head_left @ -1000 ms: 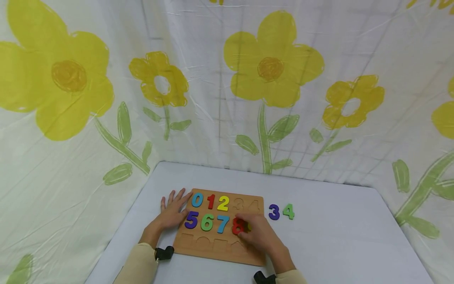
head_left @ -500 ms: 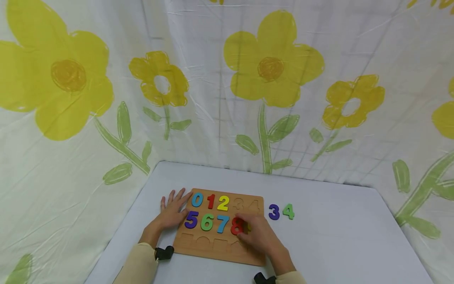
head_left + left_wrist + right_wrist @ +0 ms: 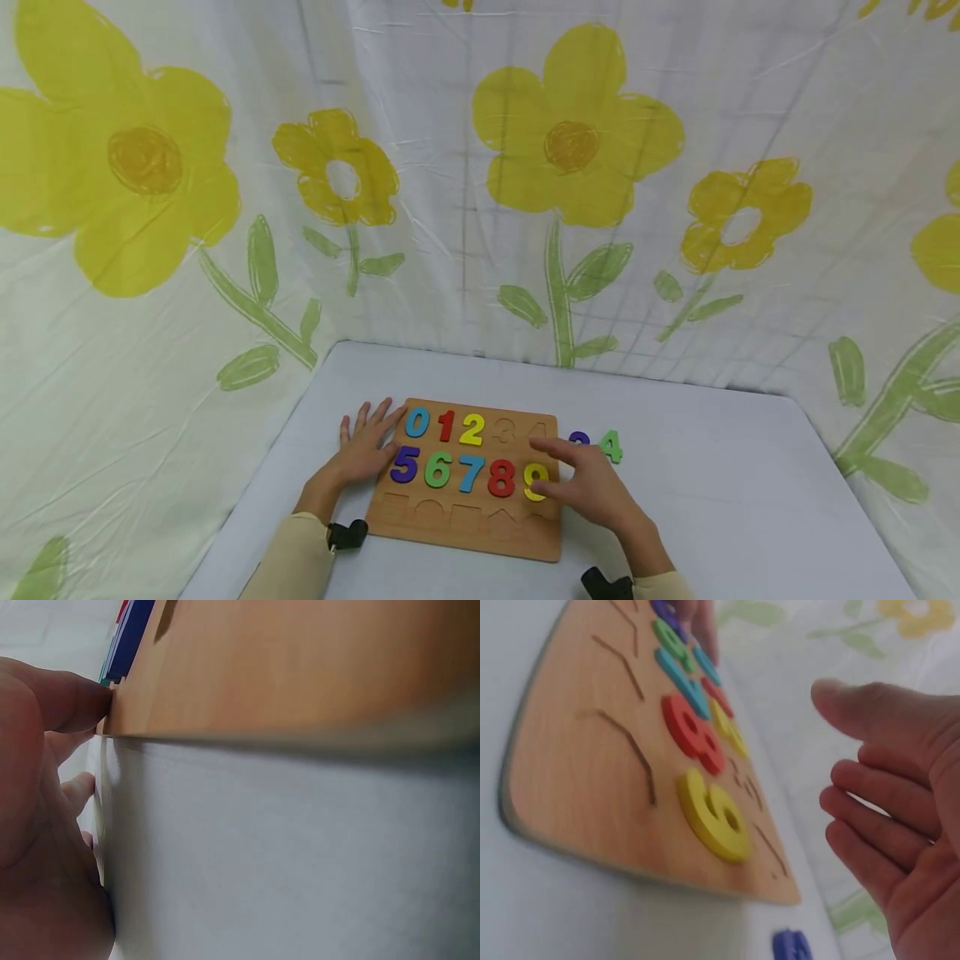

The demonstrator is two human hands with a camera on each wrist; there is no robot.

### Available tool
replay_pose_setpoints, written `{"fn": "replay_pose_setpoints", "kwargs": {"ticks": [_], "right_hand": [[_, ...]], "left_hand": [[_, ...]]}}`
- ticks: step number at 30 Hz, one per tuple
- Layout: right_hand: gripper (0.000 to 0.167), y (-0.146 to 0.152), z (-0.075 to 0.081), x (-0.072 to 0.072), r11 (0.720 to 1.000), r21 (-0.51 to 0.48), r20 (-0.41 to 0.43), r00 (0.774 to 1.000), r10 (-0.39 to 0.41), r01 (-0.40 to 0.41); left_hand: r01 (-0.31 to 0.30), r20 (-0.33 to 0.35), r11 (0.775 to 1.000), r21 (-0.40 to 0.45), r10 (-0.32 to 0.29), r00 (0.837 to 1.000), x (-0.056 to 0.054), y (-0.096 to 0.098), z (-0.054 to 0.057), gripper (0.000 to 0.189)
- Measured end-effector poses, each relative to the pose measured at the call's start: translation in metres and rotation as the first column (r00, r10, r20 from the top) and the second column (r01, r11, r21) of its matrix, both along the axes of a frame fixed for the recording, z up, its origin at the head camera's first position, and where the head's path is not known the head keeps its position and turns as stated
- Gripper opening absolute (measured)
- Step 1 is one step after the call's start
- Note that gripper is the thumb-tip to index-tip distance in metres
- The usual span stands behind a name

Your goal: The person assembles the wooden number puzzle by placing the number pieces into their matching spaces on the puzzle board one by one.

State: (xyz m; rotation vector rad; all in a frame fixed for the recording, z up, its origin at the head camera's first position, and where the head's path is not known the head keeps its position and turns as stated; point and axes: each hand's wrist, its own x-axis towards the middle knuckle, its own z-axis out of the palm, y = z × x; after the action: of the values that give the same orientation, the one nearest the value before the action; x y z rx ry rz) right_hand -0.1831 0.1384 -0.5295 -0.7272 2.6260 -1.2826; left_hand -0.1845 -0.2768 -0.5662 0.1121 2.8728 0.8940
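A wooden number puzzle board (image 3: pixel 450 540) lies on the table. Its upper row holds a blue 0, a red 1 and a yellow 2, beside bare 3 and 4 recesses. Below them sit a purple 5, green 6, blue 7, red 8 (image 3: pixel 501 478) and yellow 9 (image 3: pixel 714 817). My left hand (image 3: pixel 362 450) rests at the board's left edge, fingers spread, thumb and index touching it. My right hand (image 3: pixel 592 483) hovers over the board's right edge with fingers apart, holding nothing. Partly behind it are a purple 3 (image 3: pixel 579 437) and a green 4 (image 3: pixel 611 447).
The white table (image 3: pixel 720 500) extends to the right of the board. A white curtain (image 3: pixel 435 275) printed with yellow flowers hangs behind and around it. Along the board's lower edge runs a row of shape recesses (image 3: pixel 429 512).
My right hand has let go of the red 8, which now sits in the board, and has moved right, uncovering the yellow 9 and overlapping the purple 3. My left hand stays put.
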Motion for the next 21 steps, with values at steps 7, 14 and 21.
{"fn": "replay_pose_setpoints", "kwargs": {"ticks": [7, 14, 21], "right_hand": [[0.062, 0.046, 0.016, -0.011, 0.999, -0.030, -0.012, 1.000, 0.019, -0.019], [0.065, 0.092, 0.030, -0.021, 1.000, 0.008, -0.070, 0.997, -0.009, 0.009], [0.060, 0.131, 0.035, -0.027, 0.999, 0.033, -0.122, 0.993, 0.007, -0.003]], "left_hand": [[0.004, 0.003, 1.000, 0.004, -0.004, 1.000, -0.001, -0.001, -0.002, 0.069], [0.002, 0.003, 1.000, 0.005, -0.002, 1.000, -0.001, -0.001, -0.003, 0.069], [0.002, 0.005, 1.000, 0.002, -0.002, 1.000, -0.001, 0.000, -0.001, 0.069]]}}
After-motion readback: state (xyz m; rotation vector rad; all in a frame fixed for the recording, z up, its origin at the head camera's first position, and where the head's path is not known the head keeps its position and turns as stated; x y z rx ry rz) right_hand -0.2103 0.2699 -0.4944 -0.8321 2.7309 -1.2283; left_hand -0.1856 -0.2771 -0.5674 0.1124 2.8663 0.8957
